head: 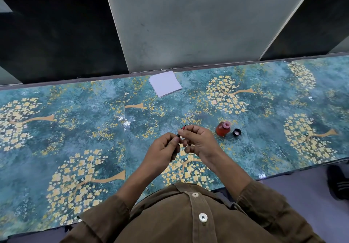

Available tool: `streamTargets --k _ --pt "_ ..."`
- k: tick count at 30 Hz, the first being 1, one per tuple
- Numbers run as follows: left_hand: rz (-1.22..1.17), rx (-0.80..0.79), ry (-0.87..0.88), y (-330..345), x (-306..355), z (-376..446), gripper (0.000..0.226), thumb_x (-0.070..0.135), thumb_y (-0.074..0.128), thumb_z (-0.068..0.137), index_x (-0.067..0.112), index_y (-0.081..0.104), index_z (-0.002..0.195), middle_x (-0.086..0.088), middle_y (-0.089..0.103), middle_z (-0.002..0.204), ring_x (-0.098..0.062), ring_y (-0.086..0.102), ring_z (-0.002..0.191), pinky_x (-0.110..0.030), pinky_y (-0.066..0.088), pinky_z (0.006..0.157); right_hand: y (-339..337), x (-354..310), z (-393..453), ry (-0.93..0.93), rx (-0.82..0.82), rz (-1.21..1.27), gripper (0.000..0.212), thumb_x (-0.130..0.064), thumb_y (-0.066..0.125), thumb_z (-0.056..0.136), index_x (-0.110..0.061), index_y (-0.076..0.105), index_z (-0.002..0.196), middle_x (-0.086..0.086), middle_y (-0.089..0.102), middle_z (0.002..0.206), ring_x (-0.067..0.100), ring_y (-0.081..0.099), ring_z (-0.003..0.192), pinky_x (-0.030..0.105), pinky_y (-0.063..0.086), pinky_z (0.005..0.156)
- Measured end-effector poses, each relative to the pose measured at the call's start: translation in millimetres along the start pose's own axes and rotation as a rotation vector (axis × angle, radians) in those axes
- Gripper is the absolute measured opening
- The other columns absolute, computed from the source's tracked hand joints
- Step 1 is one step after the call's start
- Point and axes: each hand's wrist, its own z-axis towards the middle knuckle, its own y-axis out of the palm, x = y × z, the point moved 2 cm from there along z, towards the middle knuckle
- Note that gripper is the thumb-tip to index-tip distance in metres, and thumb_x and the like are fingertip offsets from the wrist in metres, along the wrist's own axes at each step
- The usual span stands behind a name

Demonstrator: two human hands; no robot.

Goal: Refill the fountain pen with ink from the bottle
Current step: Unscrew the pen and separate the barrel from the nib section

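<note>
Head view. The pen (181, 132) is held above the table (75, 129), between the two hands, its long axis running from near-left to far-right, with a dark-and-red tip showing just beyond the right fingers. The left hand (164, 151) is closed round the nearer end, thumb and fingers curled on it. The right hand (198, 140) pinches the farther end between thumb and forefinger; the other fingers are loosely curled beneath. Most of the pen is hidden by the fingers, so whether it is in one piece or unscrewed cannot be told.

The ink bottle (223, 129) stands upright and uncapped to the right of the hands, slightly beyond them, near the right hand and apart from it. Its cap (236, 132) lies just right of the bottle. The right hand is the nearer to both. A stack of paper (165, 85) lies well beyond the hands.
</note>
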Motion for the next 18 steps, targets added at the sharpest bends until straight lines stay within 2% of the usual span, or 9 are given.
streamTargets --k 2,6,10,12,18 --pt "-0.005 0.004 -0.014 -0.1 -1.3 1.3 0.022 0.013 0.043 0.104 0.001 0.058 0.093 0.007 0.053 0.061 -0.011 0.041 0.049 -0.019 0.031 0.046 -1.4 -0.3 1.0 0.006 -0.005 0.031 0.004 -0.004 0.07 0.086 -0.006 0.069 0.089 0.005 0.061 0.073 0.012 0.052 0.055 0.024 0.044 0.046" --pt "-0.013 0.014 -0.018 -0.7 -1.8 3.6 0.024 0.013 0.043 0.104 -0.003 0.058 0.094 0.008 0.053 0.061 -0.012 0.041 0.05 -0.019 0.031 0.046 -1.8 0.0 2.2 0.005 -0.011 0.047 0.013 -0.003 0.068 0.088 -0.004 0.07 0.1 0.004 0.064 0.076 0.013 0.054 0.057 0.025 0.044 0.046" --pt "-0.021 0.003 -0.017 -0.2 -2.6 4.5 0.027 0.013 0.044 0.104 0.011 0.06 0.083 0.007 0.053 0.06 -0.013 0.04 0.051 -0.019 0.031 0.046 -0.1 2.4 3.0 0.015 0.011 -0.004 0.011 -0.011 0.075 0.085 -0.008 0.064 0.087 0.002 0.06 0.068 0.012 0.052 0.054 0.024 0.045 0.044" --pt "-0.012 0.006 -0.025 -0.5 -4.7 4.7 0.026 0.014 0.044 0.104 0.011 0.061 0.085 0.005 0.052 0.061 -0.014 0.04 0.051 -0.019 0.032 0.046 -0.7 3.9 3.7 0.022 0.019 -0.007 0.01 -0.01 0.075 0.085 -0.008 0.065 0.083 0.002 0.059 0.067 0.012 0.053 0.054 0.023 0.046 0.044" --pt "0.041 0.057 -0.086 -6.5 -15.6 8.4 0.023 0.017 0.046 0.104 0.01 0.063 0.089 -0.001 0.056 0.066 -0.012 0.043 0.051 -0.019 0.035 0.049 -16.1 4.4 12.2 0.029 0.135 0.054 0.003 -0.008 0.068 0.091 -0.008 0.066 0.089 0.006 0.07 0.079 0.016 0.065 0.066 0.024 0.049 0.045"
